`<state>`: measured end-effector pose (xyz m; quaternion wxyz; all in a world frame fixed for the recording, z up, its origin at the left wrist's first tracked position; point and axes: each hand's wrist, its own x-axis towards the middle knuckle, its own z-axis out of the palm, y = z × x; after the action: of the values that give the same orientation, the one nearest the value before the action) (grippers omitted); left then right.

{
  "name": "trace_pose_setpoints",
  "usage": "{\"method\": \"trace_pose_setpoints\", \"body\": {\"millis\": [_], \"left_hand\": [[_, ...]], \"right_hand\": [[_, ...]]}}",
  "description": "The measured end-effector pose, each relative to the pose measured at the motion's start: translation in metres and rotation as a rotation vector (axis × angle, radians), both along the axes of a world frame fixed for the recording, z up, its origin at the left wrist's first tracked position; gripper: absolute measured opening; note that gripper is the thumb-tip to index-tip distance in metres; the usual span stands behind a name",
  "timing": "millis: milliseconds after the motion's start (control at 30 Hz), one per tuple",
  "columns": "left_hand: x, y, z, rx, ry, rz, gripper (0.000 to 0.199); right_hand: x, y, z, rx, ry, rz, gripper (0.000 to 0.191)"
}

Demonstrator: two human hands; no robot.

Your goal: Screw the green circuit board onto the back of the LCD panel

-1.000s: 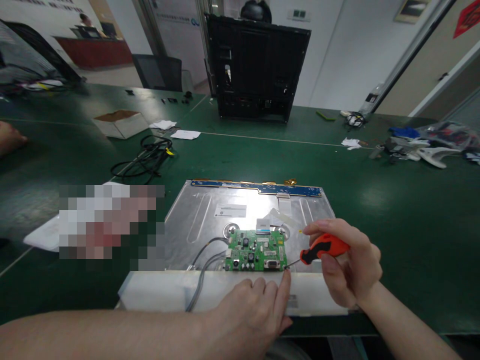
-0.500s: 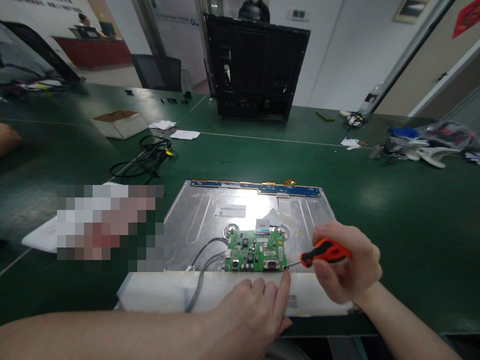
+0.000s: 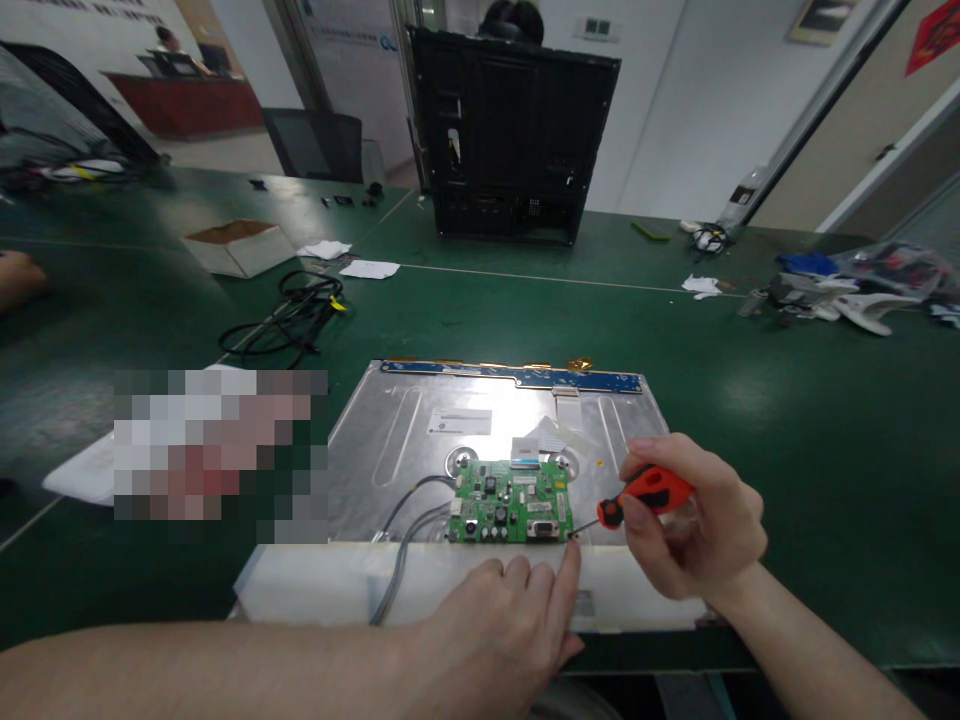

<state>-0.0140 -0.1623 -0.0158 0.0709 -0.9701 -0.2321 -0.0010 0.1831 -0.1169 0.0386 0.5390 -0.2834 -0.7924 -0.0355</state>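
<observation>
My right hand (image 3: 697, 520) is closed round the orange and black handle of a screwdriver (image 3: 646, 497). Its thin shaft runs left, the tip at the lower right corner of a green circuit board (image 3: 510, 500). At that same corner rests the outstretched index finger of my left hand (image 3: 517, 620); the hand holds nothing and its other fingers are bent over a whitish sheet (image 3: 315, 580). The board lies on the metal back of a display panel (image 3: 397, 420), with grey cables (image 3: 411, 540) on its left and a ribbon cable (image 3: 525, 455) at its top. Any screw under the tip is too small to see.
A black monitor housing (image 3: 510, 140) stands upright across the green table (image 3: 787, 450). To the left are a coiled black cable (image 3: 289, 315), an open carton (image 3: 240, 250) and a blurred-out patch. Another person's hand (image 3: 19, 280) shows at the left edge. Bagged parts (image 3: 892, 275) lie at right.
My right fingers have shifted on the screwdriver handle, which has moved slightly left and up. The tip stays at the board's corner. My left hand has not moved.
</observation>
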Motion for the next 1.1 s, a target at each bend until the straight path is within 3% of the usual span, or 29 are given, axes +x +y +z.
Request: {"method": "trace_pose_setpoints", "body": {"millis": [433, 633, 767, 900, 1100], "left_hand": [[0.0002, 0.0007, -0.0027, 0.021, -0.008, -0.006, 0.066], [-0.0006, -0.0007, -0.0050, 0.006, -0.006, 0.002, 0.063], [-0.0015, -0.0009, -0.0066, 0.007, -0.026, -0.001, 0.064], [-0.0010, 0.0000, -0.0050, 0.006, -0.030, -0.001, 0.061], [-0.0004, 0.0005, -0.0029, 0.001, -0.018, 0.006, 0.061]], "right_hand": [[-0.0011, 0.0016, 0.0036, 0.092, -0.053, -0.030, 0.041], [0.0016, -0.0017, 0.0025, 0.121, -0.063, -0.198, 0.045], [0.0014, -0.0021, 0.0015, 0.077, -0.071, -0.138, 0.058], [-0.0010, 0.0004, 0.0004, 0.081, 0.038, 0.015, 0.069], [-0.0021, 0.0017, 0.0008, 0.011, 0.063, 0.149, 0.067]]}}
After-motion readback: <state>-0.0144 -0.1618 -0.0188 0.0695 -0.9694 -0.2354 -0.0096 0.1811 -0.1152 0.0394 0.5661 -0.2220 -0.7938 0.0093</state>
